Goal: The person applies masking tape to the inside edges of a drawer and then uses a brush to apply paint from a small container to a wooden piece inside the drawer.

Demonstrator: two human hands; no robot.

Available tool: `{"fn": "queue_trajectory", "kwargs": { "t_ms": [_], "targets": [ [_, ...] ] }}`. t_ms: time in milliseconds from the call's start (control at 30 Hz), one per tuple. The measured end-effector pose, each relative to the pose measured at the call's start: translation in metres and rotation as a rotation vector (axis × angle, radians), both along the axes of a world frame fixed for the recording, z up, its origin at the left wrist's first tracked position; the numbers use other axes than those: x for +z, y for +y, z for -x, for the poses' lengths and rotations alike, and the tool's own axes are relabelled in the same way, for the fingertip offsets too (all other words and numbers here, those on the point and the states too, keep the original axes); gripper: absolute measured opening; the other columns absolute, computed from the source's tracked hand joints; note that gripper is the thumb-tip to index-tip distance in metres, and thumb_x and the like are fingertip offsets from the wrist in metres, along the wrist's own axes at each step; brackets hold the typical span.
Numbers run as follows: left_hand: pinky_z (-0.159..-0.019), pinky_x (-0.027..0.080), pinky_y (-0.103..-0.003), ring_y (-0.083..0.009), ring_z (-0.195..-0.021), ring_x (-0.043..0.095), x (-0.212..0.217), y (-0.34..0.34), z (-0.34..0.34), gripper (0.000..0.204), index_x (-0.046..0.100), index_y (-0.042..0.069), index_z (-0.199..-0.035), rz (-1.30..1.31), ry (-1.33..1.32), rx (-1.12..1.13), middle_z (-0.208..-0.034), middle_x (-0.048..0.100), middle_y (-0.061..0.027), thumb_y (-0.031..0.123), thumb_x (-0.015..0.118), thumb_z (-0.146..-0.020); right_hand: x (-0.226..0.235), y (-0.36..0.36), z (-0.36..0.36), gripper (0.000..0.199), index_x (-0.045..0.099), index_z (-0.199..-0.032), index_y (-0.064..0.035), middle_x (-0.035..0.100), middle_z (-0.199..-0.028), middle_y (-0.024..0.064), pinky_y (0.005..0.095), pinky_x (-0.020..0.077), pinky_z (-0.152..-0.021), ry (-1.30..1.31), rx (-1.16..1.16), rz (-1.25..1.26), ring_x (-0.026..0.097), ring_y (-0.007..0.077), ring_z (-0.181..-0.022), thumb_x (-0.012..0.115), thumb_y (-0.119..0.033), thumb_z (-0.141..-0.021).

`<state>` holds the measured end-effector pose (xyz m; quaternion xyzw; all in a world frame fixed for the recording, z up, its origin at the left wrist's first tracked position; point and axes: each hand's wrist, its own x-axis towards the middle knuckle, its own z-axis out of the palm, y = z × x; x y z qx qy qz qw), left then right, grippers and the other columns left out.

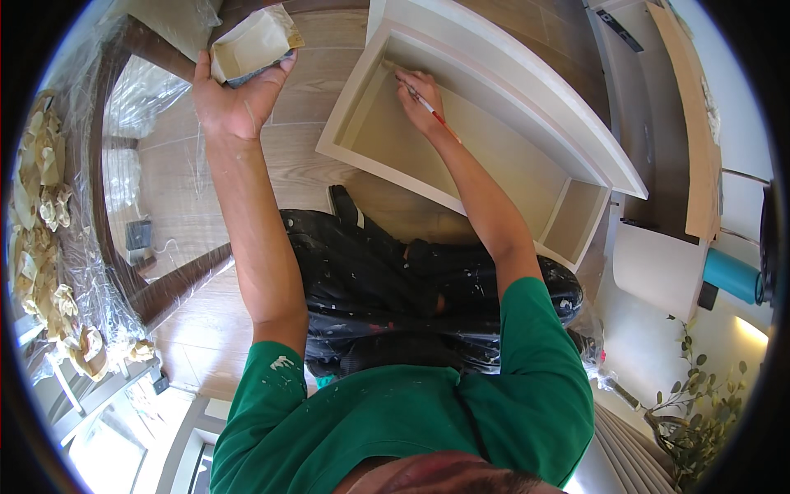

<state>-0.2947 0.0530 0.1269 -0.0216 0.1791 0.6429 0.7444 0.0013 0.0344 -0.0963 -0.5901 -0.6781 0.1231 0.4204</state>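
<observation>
Brush tip: concealed. The right hand [418, 97] covers the bristle end of the paintbrush [434, 111] where it meets the inner wall of the cabinet [485, 123]; contact cannot be confirmed.

Paint tub [251, 48]: underside hidden by the fingers of the left hand [239, 103]; contents too pale to distinguish.

Cabinet: upper end cut by the top edge; the small side compartment [576, 222] is shadowed inside.

Plastic-wrapped furniture [123, 165]: surface obscured by sheeting and bent by the lens rim.

Crumpled masking tape [41, 214]: individual pieces indistinct.

Turquoise roll [732, 276]: its far end disappears into the dark rim.
</observation>
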Motion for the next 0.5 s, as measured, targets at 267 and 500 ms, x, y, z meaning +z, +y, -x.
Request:
{"fn": "queue_trajectory", "kwargs": {
  "t_ms": [267, 500],
  "targets": [
    [-0.122, 0.026, -0.064, -0.0411, -0.149, 0.035, -0.0043, 0.0021, 0.0019, 0.065, 0.030, 0.006, -0.160, -0.018, 0.136, -0.011, -0.160, 0.037, -0.0222, 0.048, 0.032, -0.111, 0.0001, 0.0000, -0.0006, 0.030, 0.077, -0.114, -0.0033, 0.069, -0.094, 0.0162, 0.0463, 0.0506, -0.085, -0.008, 0.020, -0.001, 0.061, 0.0366, -0.091, 0.065, -0.014, -0.088],
    [-0.122, 0.024, -0.065, -0.0410, -0.150, 0.034, -0.0063, 0.0029, 0.0034, 0.064, 0.031, 0.006, -0.160, -0.007, 0.113, -0.001, -0.161, 0.036, -0.0221, 0.047, 0.034, -0.111, 0.0040, -0.0032, -0.0018, 0.031, 0.076, -0.117, -0.0047, 0.071, -0.102, 0.0148, 0.0443, 0.0516, -0.089, -0.064, 0.033, 0.059, 0.061, 0.0347, -0.098, 0.063, -0.014, -0.091]
  ]
}}
